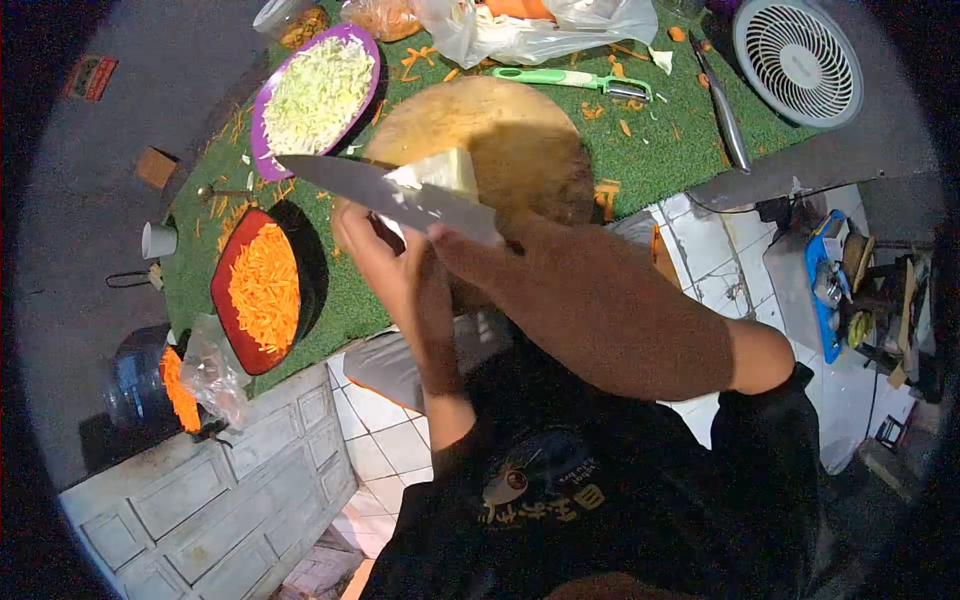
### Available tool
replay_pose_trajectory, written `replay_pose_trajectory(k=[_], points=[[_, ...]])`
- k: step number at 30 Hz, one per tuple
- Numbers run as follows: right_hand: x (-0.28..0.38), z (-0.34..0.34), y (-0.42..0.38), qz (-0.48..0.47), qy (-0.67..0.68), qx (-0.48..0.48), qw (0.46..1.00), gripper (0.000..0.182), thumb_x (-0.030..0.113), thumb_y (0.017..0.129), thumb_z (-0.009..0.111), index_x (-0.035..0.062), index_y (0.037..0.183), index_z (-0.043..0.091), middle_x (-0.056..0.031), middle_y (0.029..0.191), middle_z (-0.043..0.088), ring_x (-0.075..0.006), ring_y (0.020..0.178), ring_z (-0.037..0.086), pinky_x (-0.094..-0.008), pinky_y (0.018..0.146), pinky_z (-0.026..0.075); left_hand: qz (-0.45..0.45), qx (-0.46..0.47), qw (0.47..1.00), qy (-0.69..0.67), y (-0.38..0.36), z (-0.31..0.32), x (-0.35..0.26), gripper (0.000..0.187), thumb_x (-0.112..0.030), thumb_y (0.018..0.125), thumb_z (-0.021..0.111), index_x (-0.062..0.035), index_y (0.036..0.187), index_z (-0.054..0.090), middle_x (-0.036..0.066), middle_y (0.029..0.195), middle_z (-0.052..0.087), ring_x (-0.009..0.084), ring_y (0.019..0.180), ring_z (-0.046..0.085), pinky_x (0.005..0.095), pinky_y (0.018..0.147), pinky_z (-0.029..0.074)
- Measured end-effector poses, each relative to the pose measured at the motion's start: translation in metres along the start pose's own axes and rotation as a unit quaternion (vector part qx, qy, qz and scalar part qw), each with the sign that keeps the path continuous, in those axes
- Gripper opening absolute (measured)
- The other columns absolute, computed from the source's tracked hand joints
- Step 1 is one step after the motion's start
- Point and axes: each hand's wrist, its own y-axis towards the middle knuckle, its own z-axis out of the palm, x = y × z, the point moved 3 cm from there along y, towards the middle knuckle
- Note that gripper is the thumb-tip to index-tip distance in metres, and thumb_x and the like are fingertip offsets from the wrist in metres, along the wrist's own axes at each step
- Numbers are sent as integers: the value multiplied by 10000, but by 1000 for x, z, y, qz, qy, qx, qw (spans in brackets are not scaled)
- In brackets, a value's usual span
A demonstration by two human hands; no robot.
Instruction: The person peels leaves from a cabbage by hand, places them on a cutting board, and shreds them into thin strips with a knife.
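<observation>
My right hand [485, 262] is closed round the handle end of a large knife [350, 188], whose blade points left above the round wooden cutting board [440, 110]. Behind the blade, a pale block of cabbage [452, 172] shows over the board. My left hand [378, 255] is just below the blade, against the near side of the pale piece; the knife partly hides its fingers. Shredded pale cabbage fills a purple plate [320, 92] to the upper left. Lower left, a red dish [228, 325] holds orange shreds [265, 290].
A green and white peeler [560, 77], a second knife [728, 125] and a round fan [800, 62] lie to the right on the green mat [650, 150]. Plastic bags [440, 25] are at the back, a white cup [158, 240] at the left edge.
</observation>
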Motion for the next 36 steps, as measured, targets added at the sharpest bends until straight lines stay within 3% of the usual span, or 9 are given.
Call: replay_pose_trajectory(k=[13,15,16,18,22,23,28,32,36], points=[[-28,3,7,11,88,52,995,443,86,931,524,18,1364,463,-247,925,626,-387,738,663,-467,691,538,-20,18,996,88,1,-1,-8,406,-213,857,654,19,1165,526,152,1150,489,246,1061,473,352,927,395],[-49,26,30,-106,-34,-134,985,410,82,936,512,8,1338,476,-240,894,633,-392,755,666,-474,677,537,209,15,939,273,-4,11,-34,407,-339,983,577,3,1186,491,107,1136,547,204,1023,520,349,942,425],[-49,28,28,-105,-36,-136,984,410,82,936,512,8,1338,476,-240,894,633,-392,755,666,-474,677,537,212,16,939,271,-4,7,-34,407,-339,983,577,3,1186,491,107,1136,547,204,1023,520,349,942,425],[-48,23,27,-29,28,-80,996,403,90,931,529,8,1323,482,-230,860,636,-405,766,660,-471,664,533,4,-1,1000,19,0,-2,-10,431,-351,985,583,5,1210,493,123,1184,554,206,1039,519,342,946,422],[-16,-24,2,111,85,51,989,414,84,919,589,34,1323,512,-222,970,669,-410,832,666,-415,685,545,9,2,999,47,2,-5,0,458,-373,984,589,5,1223,492,127,1230,541,204,1089,511,339,975,407],[-20,-25,-2,110,87,52,989,414,84,919,589,34,1323,512,-222,970,669,-410,832,666,-415,685,545,3,4,1000,25,2,-5,-1,402,-297,955,612,7,1189,495,151,1270,444,265,1220,455,397,1083,337],[-45,-17,-6,60,229,-109,965,322,54,914,637,38,1235,608,-151,1144,692,-347,867,696,-381,732,553,61,6,996,64,5,-3,-3,444,-385,988,579,-8,1205,487,148,1240,537,242,1169,494,370,1047,364],[-48,-10,-2,123,294,-53,946,337,66,923,633,42,1256,589,-150,1168,686,-343,893,698,-383,757,552,74,11,997,25,4,0,-3,430,-381,993,573,-13,1197,482,156,1257,532,248,1187,487,376,1063,350],[-42,2,1,4,246,-65,967,405,85,930,571,54,1332,525,-189,1141,662,-368,845,685,-425,743,558,68,-3,996,53,1,0,-8,363,-309,999,575,-13,1190,488,138,1213,536,234,1141,512,364,1026,388]])
